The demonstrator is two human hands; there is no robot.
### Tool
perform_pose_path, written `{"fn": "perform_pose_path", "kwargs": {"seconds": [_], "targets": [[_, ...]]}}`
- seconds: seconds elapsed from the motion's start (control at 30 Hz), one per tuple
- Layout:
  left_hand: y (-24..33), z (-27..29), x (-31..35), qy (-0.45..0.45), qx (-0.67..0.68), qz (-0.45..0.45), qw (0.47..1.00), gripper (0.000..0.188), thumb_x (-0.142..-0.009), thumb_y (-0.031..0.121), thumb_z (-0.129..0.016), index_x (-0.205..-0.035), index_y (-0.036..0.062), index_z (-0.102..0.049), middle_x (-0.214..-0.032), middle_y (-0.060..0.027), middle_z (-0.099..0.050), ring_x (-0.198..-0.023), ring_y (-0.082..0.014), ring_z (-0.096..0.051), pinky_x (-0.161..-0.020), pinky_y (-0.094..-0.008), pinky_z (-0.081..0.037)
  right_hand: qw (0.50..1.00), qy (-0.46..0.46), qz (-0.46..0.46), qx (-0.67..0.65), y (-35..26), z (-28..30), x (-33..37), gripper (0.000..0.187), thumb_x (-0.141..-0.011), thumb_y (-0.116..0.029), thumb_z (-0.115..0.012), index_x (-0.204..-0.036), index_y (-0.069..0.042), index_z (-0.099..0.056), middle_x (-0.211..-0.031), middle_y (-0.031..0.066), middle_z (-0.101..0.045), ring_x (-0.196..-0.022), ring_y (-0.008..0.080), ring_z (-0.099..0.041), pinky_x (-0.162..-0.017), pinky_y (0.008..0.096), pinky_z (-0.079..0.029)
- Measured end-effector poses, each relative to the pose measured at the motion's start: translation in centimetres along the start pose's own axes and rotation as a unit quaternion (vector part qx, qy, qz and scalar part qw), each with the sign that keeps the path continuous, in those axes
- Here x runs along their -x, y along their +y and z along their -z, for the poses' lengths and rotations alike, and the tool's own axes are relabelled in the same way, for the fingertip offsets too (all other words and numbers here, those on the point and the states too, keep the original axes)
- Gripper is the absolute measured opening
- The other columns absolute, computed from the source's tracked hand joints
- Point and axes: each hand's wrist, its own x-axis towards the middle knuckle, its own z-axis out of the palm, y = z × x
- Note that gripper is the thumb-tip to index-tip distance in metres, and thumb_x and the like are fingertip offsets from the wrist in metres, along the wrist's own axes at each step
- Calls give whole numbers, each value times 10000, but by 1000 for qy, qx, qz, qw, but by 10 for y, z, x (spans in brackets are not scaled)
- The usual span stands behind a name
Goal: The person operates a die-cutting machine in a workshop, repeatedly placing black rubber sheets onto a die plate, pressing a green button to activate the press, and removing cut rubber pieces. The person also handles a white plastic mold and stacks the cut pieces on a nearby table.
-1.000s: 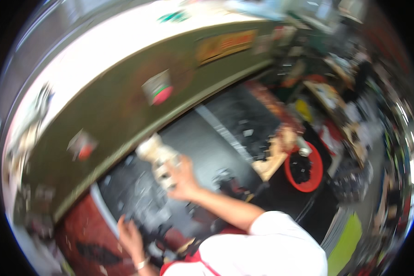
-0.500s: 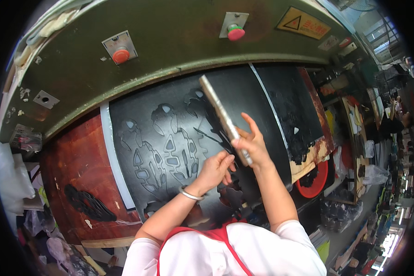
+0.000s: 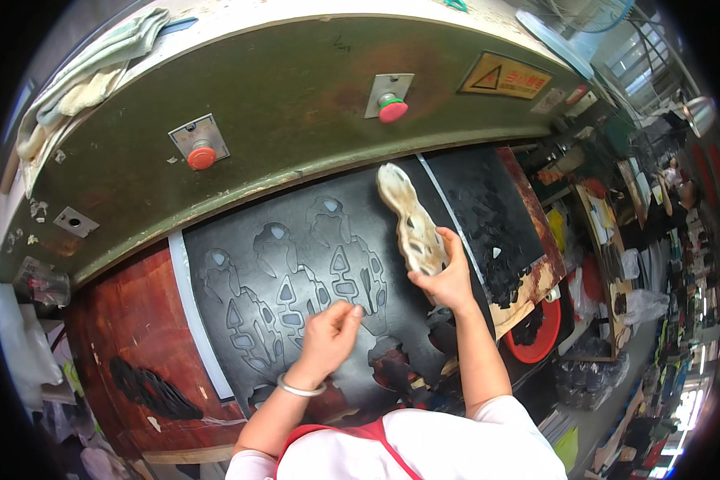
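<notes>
My right hand [image 3: 446, 276] grips the near end of a pale, sole-shaped cutting die [image 3: 418, 232], worn and pierced with several openings. The die is tilted above a black rubber sheet [image 3: 296, 186], its far end pointing toward the machine. My left hand [image 3: 330, 336] is closed, thumb against curled fingers, over the sheet's middle; whatever lies inside it is hidden. Sole-shaped outlines [image 3: 286, 293] are cut side by side into the sheet. By my left fingertips, dark thin strips [image 3: 368, 288] show within the rightmost outline.
A green machine beam [image 3: 280, 112] with two red push buttons [image 3: 202, 155] spans the far side. On the reddish board [image 3: 128, 296] at left lies a pile of black cut pieces [image 3: 152, 388]. Black scraps [image 3: 500, 276] and a red basin [image 3: 556, 332] are at right.
The die has turned from edge-on to showing its broad face, and moved right. My left hand has drawn left, away from the die. The whole view has tilted upward a little.
</notes>
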Motion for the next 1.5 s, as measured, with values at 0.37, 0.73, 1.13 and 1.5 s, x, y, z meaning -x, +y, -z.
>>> {"fn": "perform_pose_path", "kwargs": {"seconds": [0.37,0.73,1.13,1.5], "targets": [[-33,120,48,294,-112,124,941,118,-915,79,-585,-858,-19,-614,-702,-31,-613,-614,-67,-564,-545,-228,-446,974,32,113,194,27,-46,-45,967,-620,-220,-823,-1401,-2,-295,-1354,274,-368,-1236,422,-402,-1010,457,-378],[-72,181,19,357,-417,81,832,251,-941,219,-555,-795,20,-600,-617,-198,-557,-533,-382,-525,-500,-429,-400,893,253,297,223,-67,-92,-201,890,-900,-494,-500,-1467,55,-89,-1470,371,-64,-1350,524,-131,-1098,570,-136],[-60,215,-34,363,-431,80,822,340,-955,269,-544,-722,23,-534,-596,-217,-526,-535,-404,-513,-489,-443,-385,921,127,266,255,-10,-44,-180,963,-791,-480,-675,-1470,-19,-170,-1486,316,-117,-1355,478,-200,-1095,527,-222],[-113,216,4,367,-408,16,836,348,-1003,239,-394,-1001,-34,-609,-954,-260,-636,-879,-414,-596,-755,-436,-467,969,189,-45,150,87,-4,-108,415,-866,-413,-615,-812,-3,-635,-832,232,-644,-786,399,-626,-703,449,-483]]}}
